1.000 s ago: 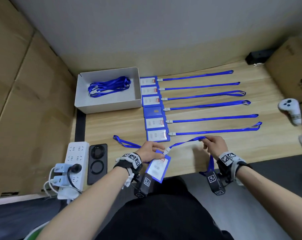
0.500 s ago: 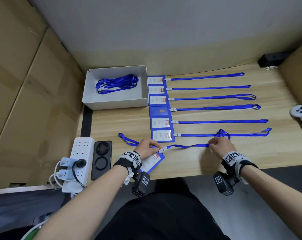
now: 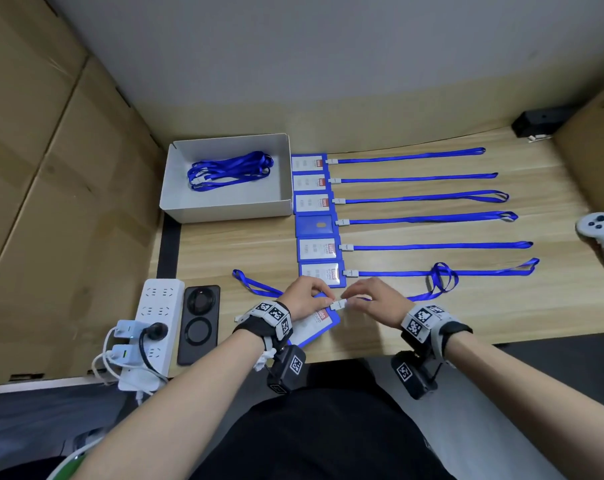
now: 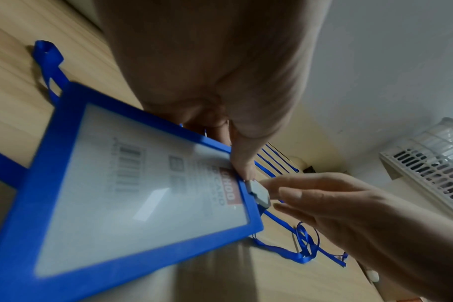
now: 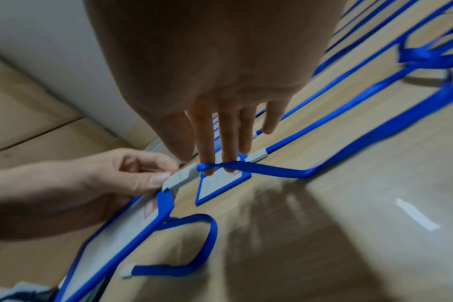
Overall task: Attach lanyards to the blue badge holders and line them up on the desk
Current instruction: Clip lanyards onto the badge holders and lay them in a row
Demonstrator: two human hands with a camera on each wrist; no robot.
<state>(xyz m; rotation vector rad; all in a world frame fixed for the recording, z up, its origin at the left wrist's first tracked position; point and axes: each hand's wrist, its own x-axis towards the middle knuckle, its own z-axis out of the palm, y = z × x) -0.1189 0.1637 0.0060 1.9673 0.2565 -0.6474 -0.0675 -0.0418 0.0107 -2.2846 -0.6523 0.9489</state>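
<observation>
A blue badge holder (image 3: 319,323) (image 4: 142,194) lies at the desk's front edge. My left hand (image 3: 323,299) pinches its top edge beside the grey clip (image 3: 338,304) (image 4: 259,194) (image 5: 181,175). Just right of the clip, my right hand (image 3: 350,301) pinches the blue lanyard (image 3: 421,296) (image 5: 272,169). The lanyard runs right and ends in a loose loop (image 3: 440,278) lying over the nearest finished lanyard. Several finished badge holders (image 3: 317,249) with straight lanyards (image 3: 432,245) lie in a row behind my hands.
A white box (image 3: 231,211) at the back left holds spare lanyards (image 3: 229,169). Another loose lanyard (image 3: 255,287) lies left of my left hand. A power strip (image 3: 158,317) and phone (image 3: 198,323) sit front left, a white controller (image 3: 602,237) at the right edge.
My right hand slid left along the lanyard to the clip, leaving the far end looped on the desk. The badge holder came down onto the desk under my left hand.
</observation>
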